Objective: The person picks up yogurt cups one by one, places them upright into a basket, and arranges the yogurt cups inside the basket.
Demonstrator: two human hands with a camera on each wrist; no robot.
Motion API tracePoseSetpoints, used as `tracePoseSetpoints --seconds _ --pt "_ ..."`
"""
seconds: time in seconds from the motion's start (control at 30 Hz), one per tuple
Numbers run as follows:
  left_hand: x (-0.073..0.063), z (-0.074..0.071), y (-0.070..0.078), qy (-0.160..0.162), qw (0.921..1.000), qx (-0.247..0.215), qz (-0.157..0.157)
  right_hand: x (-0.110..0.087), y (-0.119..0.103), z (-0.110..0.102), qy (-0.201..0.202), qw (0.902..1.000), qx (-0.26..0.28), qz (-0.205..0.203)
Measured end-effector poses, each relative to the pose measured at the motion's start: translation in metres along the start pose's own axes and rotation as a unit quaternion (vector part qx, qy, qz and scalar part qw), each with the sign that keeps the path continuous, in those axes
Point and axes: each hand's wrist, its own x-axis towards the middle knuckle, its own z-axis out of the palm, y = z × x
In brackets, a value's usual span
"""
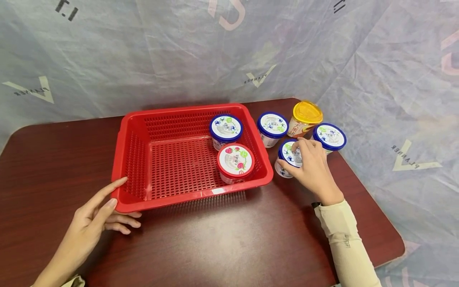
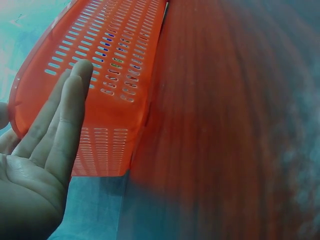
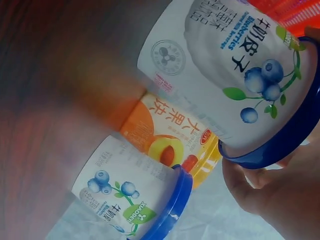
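My left hand (image 1: 87,223) is at the near left corner of a red plastic basket (image 1: 201,194). Its index finger and thumb touch the rim; the other fingers stretch out straight beside the outer wall, as the left wrist view shows. My right hand (image 1: 314,169) grips a blue-lidded blueberry cup (image 1: 283,169) by its lid, right of the basket. The right wrist view shows this cup (image 3: 235,75) close up, tilted in frame. Inside the basket, along its right side, stand another blue-lidded cup (image 1: 226,128) and a red-lidded cup (image 1: 235,161).
Behind the gripped cup stand a blue-lidded cup (image 1: 272,124), a yellow-lidded cup (image 1: 307,113) with fruit artwork, and one more blue-lidded cup (image 1: 330,136) near the right table edge. A grey printed sheet (image 1: 179,56) hangs behind the dark red wooden table (image 1: 215,243).
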Motion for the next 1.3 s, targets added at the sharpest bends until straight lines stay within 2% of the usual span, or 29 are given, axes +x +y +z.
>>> tracePoseSetpoints --seconds 0.23,0.7,1.07,1.3 --pt "0.0010 0.0009 -0.0004 -0.001 1.0000 -0.002 -0.003 -0.0053 0.0027 0.0014 -0.021 0.9992 0.028 0.019" --pt "-0.0015 0.0016 0.0001 0.001 0.9999 -0.002 0.016 -0.0061 0.0069 -0.0021 0.029 0.9972 0.068 -0.007" --pt "-0.0021 0.0034 0.0020 -0.003 0.9999 -0.013 0.006 -0.0093 0.0026 -0.0066 0.040 0.9963 0.075 -0.016" --pt "-0.0019 0.0032 0.0043 0.006 0.9999 -0.014 -0.003 -0.0081 0.0031 -0.0072 0.037 0.9960 0.081 -0.011"
